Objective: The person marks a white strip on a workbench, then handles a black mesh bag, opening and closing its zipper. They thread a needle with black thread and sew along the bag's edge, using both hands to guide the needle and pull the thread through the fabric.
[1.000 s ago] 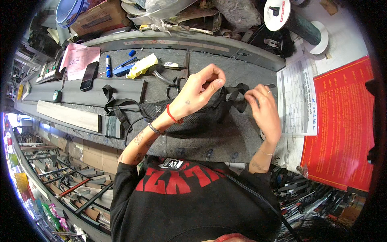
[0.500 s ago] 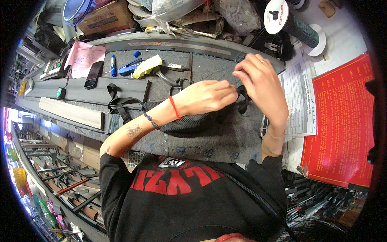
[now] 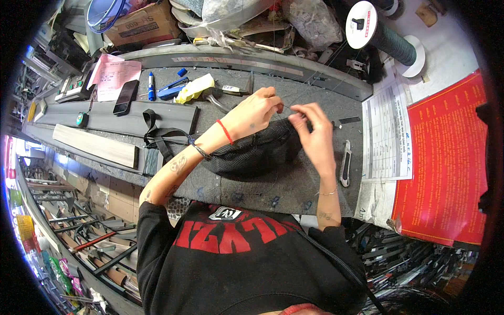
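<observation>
A black mesh pouch (image 3: 236, 157) with straps lies on the grey fabric-covered bench in front of me. Over its far edge is my left hand (image 3: 261, 111), thumb and fingers pinched together. What they pinch is too small to make out, though a thin dark line shows by the fingertips. Close on its right, above the pouch's right end, my right hand (image 3: 315, 128) has curled fingers pointing toward the left one. Motion smears those fingers, so their grip is unclear. Fine threads run across the bench beyond both hands.
A utility knife (image 3: 345, 164) lies right of the pouch. Scissors, a yellow crumpled paper (image 3: 195, 88), a blue marker (image 3: 151, 86) and a phone (image 3: 126, 97) lie farther left. A thread spool (image 3: 391, 44) stands far right, beyond a red sheet (image 3: 446, 157). Grey strips (image 3: 94, 145) cover the left side.
My right hand has come down and nearer to me, uncovering the utility knife. My left hand has risen away from me, showing more of the pouch. The black strap loop by the right hand is out of sight.
</observation>
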### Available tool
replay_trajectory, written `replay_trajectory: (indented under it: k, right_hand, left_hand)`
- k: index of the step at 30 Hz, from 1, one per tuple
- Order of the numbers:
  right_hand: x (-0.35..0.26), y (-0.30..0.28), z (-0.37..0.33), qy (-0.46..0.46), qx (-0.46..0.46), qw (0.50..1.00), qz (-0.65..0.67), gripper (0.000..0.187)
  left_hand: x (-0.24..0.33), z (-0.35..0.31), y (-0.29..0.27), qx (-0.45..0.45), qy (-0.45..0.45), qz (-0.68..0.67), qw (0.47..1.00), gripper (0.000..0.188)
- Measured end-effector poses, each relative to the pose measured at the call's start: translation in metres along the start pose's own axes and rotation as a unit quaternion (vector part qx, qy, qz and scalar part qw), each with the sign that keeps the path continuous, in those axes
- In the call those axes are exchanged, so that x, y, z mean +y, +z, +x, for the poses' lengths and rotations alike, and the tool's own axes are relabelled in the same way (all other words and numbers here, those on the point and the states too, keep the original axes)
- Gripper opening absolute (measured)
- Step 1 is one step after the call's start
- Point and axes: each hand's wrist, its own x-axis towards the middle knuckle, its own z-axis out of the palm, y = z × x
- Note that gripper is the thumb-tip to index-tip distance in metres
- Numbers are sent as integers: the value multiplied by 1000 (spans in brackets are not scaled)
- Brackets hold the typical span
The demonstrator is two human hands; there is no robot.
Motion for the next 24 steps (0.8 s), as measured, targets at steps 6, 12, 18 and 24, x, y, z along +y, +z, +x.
replay_trajectory:
  k: [6,12,18,24]
  right_hand:
    - [17,18,-2,-19,35,999,23,17]
    - [26,9,5,-51,35,998,-22,16]
    - [39,4,14,43,100,969,220,17]
    - [33,-7,19,42,100,953,282,16]
  left_hand:
    - [9,-1,10,6,11,-49,999,10]
    - [4,-1,9,-3,-10,-71,997,12]
    - [-5,-5,13,-13,29,-27,999,12]
    - [-2,-10,29,-63,3,-25,998,12]
